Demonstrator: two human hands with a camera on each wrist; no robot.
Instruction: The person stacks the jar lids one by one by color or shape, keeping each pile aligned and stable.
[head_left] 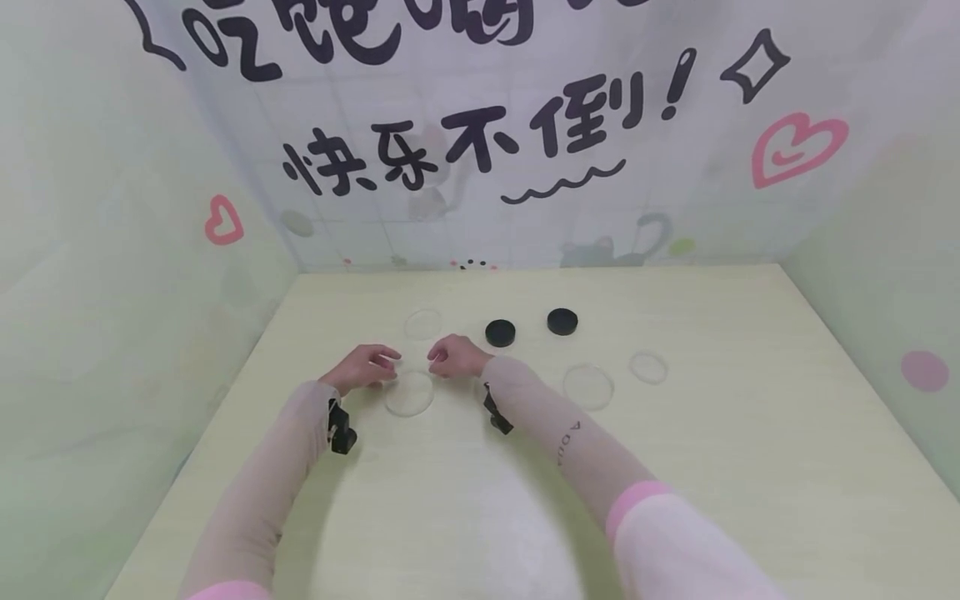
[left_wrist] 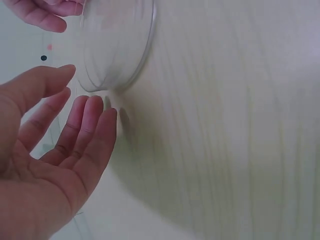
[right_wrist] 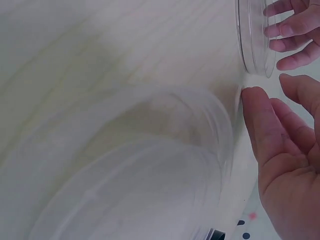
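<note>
A clear round petri dish (head_left: 409, 394) lies on the table between my hands. On its left is my left hand (head_left: 365, 367), fingers loosely bent and thumb apart from them. In the left wrist view, the fingertips are close to the rim of the petri dish (left_wrist: 117, 45), with nothing held. My right hand (head_left: 459, 357) is on the other side, its fingers relaxed. The right wrist view has this hand (right_wrist: 290, 145) just below the dish (right_wrist: 255, 40), holding nothing. Whether any fingertip touches the rim, I cannot tell. Another clear dish (right_wrist: 125, 175) is large in the right wrist view's foreground.
Behind the hands lies another clear dish (head_left: 423, 325). Two black discs (head_left: 500, 333) are farther back to the right. Two more clear dishes, a larger one (head_left: 588, 387) and a smaller one (head_left: 648, 367), lie right of my right arm. Printed curtains (head_left: 465, 225) surround the wooden table (head_left: 750, 467).
</note>
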